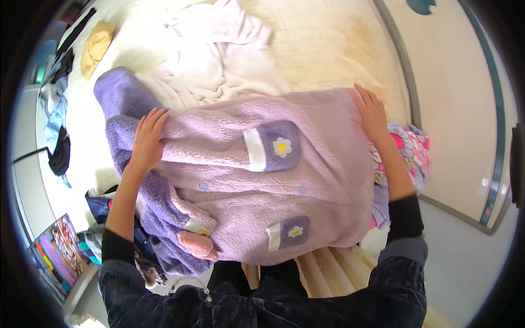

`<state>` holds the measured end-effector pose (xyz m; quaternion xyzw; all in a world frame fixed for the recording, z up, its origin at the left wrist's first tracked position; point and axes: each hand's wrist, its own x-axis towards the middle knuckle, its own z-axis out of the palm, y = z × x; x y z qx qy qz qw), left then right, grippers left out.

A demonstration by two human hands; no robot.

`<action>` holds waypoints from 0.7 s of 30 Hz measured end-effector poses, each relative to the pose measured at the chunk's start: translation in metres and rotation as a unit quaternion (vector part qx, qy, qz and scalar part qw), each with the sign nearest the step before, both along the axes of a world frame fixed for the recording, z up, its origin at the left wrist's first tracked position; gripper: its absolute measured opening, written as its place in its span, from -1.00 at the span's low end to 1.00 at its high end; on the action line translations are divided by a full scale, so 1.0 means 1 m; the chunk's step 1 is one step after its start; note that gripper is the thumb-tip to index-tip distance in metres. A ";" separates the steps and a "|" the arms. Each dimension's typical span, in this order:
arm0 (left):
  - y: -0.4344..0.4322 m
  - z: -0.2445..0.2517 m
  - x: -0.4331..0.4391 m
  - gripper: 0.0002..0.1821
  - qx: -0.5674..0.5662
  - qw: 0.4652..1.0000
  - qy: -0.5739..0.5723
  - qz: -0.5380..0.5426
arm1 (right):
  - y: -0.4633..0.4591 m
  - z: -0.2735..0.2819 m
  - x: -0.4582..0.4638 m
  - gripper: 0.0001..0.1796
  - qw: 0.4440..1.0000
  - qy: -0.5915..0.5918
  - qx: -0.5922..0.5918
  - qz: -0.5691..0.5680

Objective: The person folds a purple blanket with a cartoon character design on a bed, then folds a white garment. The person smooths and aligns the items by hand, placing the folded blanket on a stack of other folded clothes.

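A pinkish-lilac fleece garment with buttons (328, 164) lies spread sideways across the bed in front of me. It bears two purple pockets with white trim and daisy patches; its purple fleece parts (123, 94) are bunched at the left. My left hand (151, 137) rests on the upper left of the fleece, where purple meets lilac. At the far right corner, my right hand (369, 112) lies on the fabric with its fingers apart. Whether either hand pinches the cloth is hard to see. A small pink fleece piece (197, 244) shows at the lower left.
A white garment (229, 57) lies beyond the fleece on the cream bed cover (320, 41). A yellow cloth item (97, 48) and several dark and blue clothes are at the left. Patterned pink fabric (414, 147) sits by my right forearm, near the pale bed board (455, 102).
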<state>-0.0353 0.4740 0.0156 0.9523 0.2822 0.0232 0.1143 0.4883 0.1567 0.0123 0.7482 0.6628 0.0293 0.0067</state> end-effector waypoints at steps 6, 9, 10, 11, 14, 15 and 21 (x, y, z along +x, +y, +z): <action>0.038 -0.011 -0.042 -0.47 -0.005 0.975 0.218 0.046 | 0.086 -0.074 0.030 -0.33 0.948 0.131 -0.290 -0.010; 0.049 -0.002 -0.070 -0.64 0.054 0.977 0.200 0.060 | 0.067 -0.065 0.064 -0.59 0.948 0.238 -0.167 -0.127; 0.057 -0.002 -0.072 -0.66 0.093 0.976 0.180 0.083 | 0.060 -0.062 0.077 -0.60 0.949 0.208 -0.079 -0.221; 0.064 -0.004 -0.071 -0.68 0.129 0.966 0.179 0.136 | 0.055 -0.064 0.086 -0.61 0.958 0.204 -0.094 -0.179; 0.072 -0.025 -0.049 -0.50 0.161 0.972 0.130 0.113 | 0.054 -0.081 0.100 -0.62 0.974 0.093 -0.132 -0.160; 0.072 -0.030 -0.042 -0.43 0.139 0.968 0.163 0.135 | 0.056 -0.088 0.095 -0.61 0.976 0.048 -0.144 -0.156; 0.019 -0.005 -0.072 -0.07 0.181 0.959 -0.044 0.214 | 0.028 -0.077 -0.008 -0.24 0.978 -0.099 0.095 -0.155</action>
